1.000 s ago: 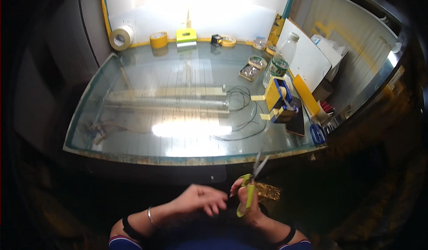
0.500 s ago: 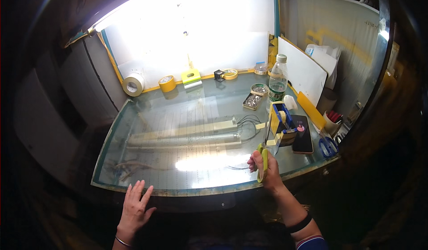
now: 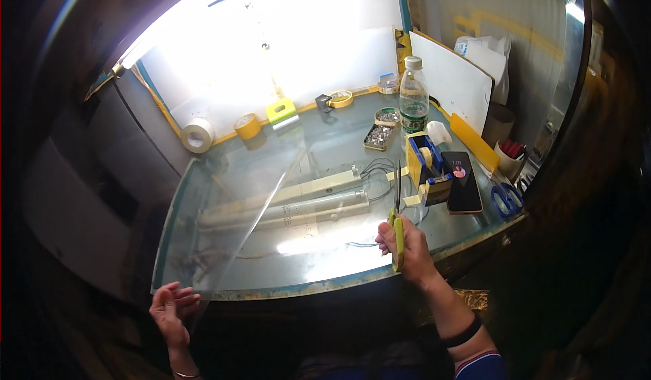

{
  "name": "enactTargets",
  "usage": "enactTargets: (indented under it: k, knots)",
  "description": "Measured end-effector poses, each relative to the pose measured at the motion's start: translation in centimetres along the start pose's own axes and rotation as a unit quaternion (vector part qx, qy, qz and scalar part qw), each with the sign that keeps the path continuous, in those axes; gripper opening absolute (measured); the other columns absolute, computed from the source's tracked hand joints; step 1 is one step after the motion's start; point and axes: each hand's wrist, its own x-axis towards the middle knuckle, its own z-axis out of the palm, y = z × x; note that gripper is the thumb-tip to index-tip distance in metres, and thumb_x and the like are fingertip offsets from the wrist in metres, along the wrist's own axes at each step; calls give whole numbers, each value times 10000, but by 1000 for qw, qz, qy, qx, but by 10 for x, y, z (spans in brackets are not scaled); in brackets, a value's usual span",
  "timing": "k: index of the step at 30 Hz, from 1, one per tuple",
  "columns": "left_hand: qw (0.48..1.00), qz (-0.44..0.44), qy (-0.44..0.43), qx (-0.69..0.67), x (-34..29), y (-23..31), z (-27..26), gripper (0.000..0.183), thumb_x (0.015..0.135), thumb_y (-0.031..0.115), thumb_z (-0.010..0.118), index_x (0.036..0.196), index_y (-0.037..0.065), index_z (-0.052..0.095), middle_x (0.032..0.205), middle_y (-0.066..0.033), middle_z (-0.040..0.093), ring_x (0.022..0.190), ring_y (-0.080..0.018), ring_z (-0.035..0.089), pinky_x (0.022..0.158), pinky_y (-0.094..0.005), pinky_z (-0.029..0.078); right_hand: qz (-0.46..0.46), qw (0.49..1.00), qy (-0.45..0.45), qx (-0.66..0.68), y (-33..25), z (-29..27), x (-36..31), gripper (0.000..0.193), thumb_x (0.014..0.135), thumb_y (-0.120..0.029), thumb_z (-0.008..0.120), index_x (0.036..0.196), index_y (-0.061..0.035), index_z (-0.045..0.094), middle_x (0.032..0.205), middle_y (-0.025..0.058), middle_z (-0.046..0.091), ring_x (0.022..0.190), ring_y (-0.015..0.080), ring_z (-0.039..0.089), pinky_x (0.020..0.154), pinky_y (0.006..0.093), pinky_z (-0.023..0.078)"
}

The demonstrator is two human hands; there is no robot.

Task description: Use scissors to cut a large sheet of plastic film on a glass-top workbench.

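In my right hand [image 3: 412,248], closed round their green handles, are scissors [image 3: 398,234], blades pointing up and away. My left hand [image 3: 175,312] is at the glass tabletop's front left corner, fingers curved round the edge of a clear film sheet [image 3: 237,248]. Partly raised, the sheet slants from my fingers toward the table's middle; its left part is hard to make out. Just beyond the scissors stands a blue tape dispenser [image 3: 426,163] with strips of pale tape stuck to it. Two light tubes [image 3: 305,204] show beneath the glass tabletop [image 3: 339,136].
A phone [image 3: 463,183] and blue-handled scissors [image 3: 505,200] lie at the right. Behind the dispenser are a plastic bottle [image 3: 413,98] and a box of small metal pieces [image 3: 378,136]. Tape rolls [image 3: 248,126] line the back. A holder [image 3: 508,160] with red-handled things stands far right.
My left hand has moved left from the front edge and turned, and the clear sheet has lifted and shifted left with it. My right hand still holds the scissors, now more upright.
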Motion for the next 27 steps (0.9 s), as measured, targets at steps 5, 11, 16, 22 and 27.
enactTargets:
  k: [5, 11, 16, 22, 27]
  knots:
    - [957, -55, 179, -222, -6, -5, -11, 329, 914, 364, 468, 1104, 97, 506, 953, -62, 613, 852, -145, 609, 685, -228, 520, -26, 999, 7, 24, 2, 2, -1, 355, 873, -368, 559, 786, -31, 491, 632, 31, 527, 558, 77, 486, 517, 229, 401]
    - [945, -193, 71, -254, -25, -8, 43, 322, 920, 282, 474, 1179, 89, 478, 941, -94, 637, 773, -161, 641, 614, -229, 546, 3, 1000, 8, 20, -2, 4, -2, 360, 877, -369, 551, 809, -18, 503, 659, 41, 541, 586, 80, 524, 533, 225, 438]
    - [927, -246, -30, -281, -35, -26, 84, 290, 933, 169, 443, 1198, 49, 443, 950, -174, 624, 770, -202, 651, 629, -239, 559, 2, 1000, 12, 1, -2, 4, -3, 386, 879, -383, 541, 817, -3, 511, 682, 60, 554, 601, 95, 545, 544, 231, 461]
    - [918, -289, -21, -270, -51, -46, 96, 246, 924, 189, 471, 1116, 35, 472, 907, -138, 628, 764, -179, 642, 655, -238, 549, 10, 1000, 12, 12, -3, 6, -3, 374, 886, -372, 532, 839, -1, 513, 691, 64, 557, 607, 96, 537, 558, 225, 455]
    - [910, -304, -21, -281, -58, -54, 93, 153, 905, 174, 504, 963, 33, 512, 854, -139, 630, 752, -199, 642, 660, -270, 546, 13, 1000, 14, 12, -3, 6, -5, 331, 903, -332, 514, 874, -3, 508, 710, 59, 553, 619, 95, 531, 570, 221, 448]
